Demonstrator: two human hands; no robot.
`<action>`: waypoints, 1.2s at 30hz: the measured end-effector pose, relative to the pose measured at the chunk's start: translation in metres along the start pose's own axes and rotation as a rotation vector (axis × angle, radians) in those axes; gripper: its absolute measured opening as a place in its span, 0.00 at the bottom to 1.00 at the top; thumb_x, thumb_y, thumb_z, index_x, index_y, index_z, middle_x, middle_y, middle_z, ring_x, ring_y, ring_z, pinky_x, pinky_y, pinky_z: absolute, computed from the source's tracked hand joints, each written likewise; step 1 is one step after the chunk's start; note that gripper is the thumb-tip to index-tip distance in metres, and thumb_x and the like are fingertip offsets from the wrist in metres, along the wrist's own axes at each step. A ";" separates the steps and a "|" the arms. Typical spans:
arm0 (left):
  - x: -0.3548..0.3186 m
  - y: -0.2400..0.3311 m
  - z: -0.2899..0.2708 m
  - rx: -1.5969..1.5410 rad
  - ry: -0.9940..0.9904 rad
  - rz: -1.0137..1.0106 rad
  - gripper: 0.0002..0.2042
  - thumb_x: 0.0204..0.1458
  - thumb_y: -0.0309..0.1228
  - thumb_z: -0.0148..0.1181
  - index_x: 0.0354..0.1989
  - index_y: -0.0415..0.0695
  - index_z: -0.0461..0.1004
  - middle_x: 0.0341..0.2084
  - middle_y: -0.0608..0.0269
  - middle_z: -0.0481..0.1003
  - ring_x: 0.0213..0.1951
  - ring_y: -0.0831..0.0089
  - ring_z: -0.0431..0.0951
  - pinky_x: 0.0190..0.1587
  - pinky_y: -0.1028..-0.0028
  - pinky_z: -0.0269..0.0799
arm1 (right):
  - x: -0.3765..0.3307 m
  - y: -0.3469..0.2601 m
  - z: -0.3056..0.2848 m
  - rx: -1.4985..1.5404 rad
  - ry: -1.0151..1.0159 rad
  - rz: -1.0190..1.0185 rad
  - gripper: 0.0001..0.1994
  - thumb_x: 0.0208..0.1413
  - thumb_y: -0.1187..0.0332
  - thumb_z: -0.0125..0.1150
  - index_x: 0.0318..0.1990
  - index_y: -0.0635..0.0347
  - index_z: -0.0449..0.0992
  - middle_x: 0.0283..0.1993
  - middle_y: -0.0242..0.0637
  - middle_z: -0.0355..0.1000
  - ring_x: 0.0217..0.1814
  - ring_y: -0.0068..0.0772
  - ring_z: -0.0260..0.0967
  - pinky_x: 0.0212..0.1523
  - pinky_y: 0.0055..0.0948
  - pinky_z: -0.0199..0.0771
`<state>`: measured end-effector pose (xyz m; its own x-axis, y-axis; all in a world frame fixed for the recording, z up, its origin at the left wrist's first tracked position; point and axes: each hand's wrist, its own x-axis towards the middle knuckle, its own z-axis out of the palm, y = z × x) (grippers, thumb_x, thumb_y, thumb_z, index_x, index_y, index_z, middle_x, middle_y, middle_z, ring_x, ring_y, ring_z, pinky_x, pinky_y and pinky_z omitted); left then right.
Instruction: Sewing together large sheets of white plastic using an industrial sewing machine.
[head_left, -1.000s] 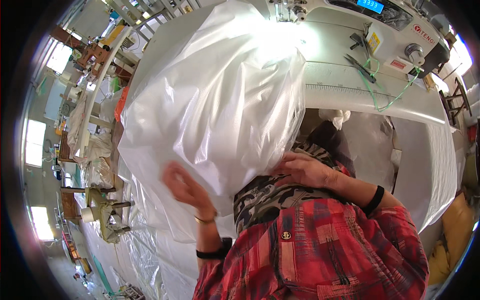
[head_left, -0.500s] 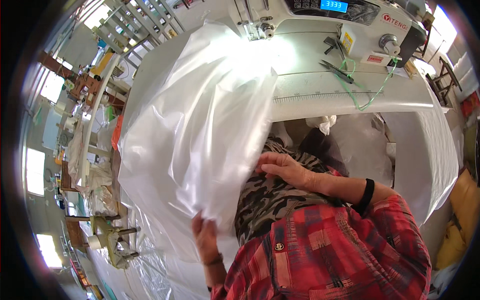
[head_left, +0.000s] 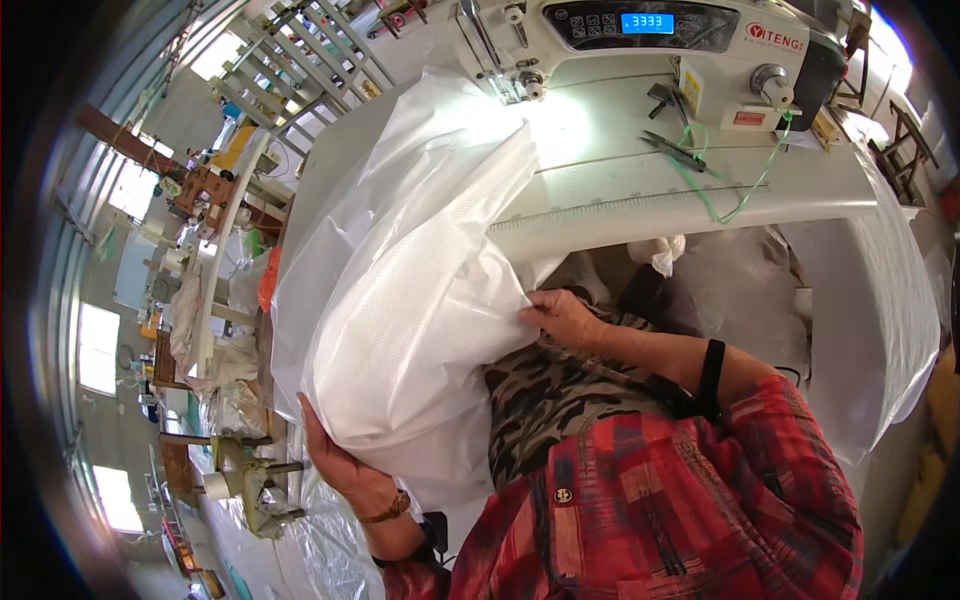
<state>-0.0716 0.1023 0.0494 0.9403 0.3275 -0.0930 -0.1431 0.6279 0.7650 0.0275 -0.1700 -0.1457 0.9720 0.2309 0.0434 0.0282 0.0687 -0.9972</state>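
A large sheet of white woven plastic with a clear film-like layer (head_left: 400, 330) runs from under the sewing machine's needle area (head_left: 520, 88) toward my lap. It is bunched and folded over on itself in front of me. My right hand (head_left: 562, 318) pinches the sheet's right edge between thumb and fingers, above my thigh. At the lower left, my left hand (head_left: 345, 468) rests against the sheet's rounded fold. One finger stretches up along its outer side, while the sheet partly covers the others.
The white sewing machine (head_left: 660, 35) with a lit display stands at the back. Thread snips (head_left: 675, 150) with green cord (head_left: 725, 215) lie right of the needle on the tabletop (head_left: 640, 205). A wooden stool (head_left: 235, 480) stands at left. Clear plastic (head_left: 350, 550) lies beside me.
My left hand has moved left and up to the sheet's outer fold. My right hand has taken hold of the right edge. The sheet has turned over, showing its woven face.
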 end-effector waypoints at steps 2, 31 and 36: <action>0.003 0.004 -0.001 0.057 -0.011 0.002 0.24 0.66 0.44 0.46 0.57 0.35 0.68 0.52 0.50 0.75 0.53 0.58 0.76 0.55 0.56 0.74 | -0.015 -0.004 0.003 -0.031 -0.333 0.041 0.11 0.61 0.62 0.61 0.35 0.62 0.78 0.26 0.23 0.67 0.32 0.15 0.61 0.36 0.22 0.65; -0.020 -0.045 0.018 1.483 -0.401 0.879 0.08 0.50 0.22 0.62 0.38 0.37 0.75 0.27 0.60 0.75 0.23 0.73 0.70 0.27 0.75 0.64 | -0.063 -0.136 0.028 -0.980 -0.388 -0.934 0.18 0.46 0.69 0.61 0.47 0.62 0.74 0.23 0.30 0.66 0.27 0.34 0.70 0.34 0.34 0.71; -0.010 -0.040 -0.003 1.091 -0.402 0.278 0.08 0.54 0.27 0.65 0.28 0.36 0.73 0.17 0.76 0.65 0.22 0.86 0.61 0.24 0.81 0.55 | -0.105 -0.163 -0.011 -0.640 -0.580 -0.952 0.08 0.47 0.68 0.62 0.30 0.58 0.68 0.23 0.34 0.65 0.31 0.40 0.72 0.40 0.39 0.75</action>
<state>-0.0762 0.0763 0.0178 0.9758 -0.0094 0.2183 -0.2016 -0.4242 0.8829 -0.0765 -0.2160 0.0121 0.2685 0.7456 0.6099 0.9151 0.0002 -0.4032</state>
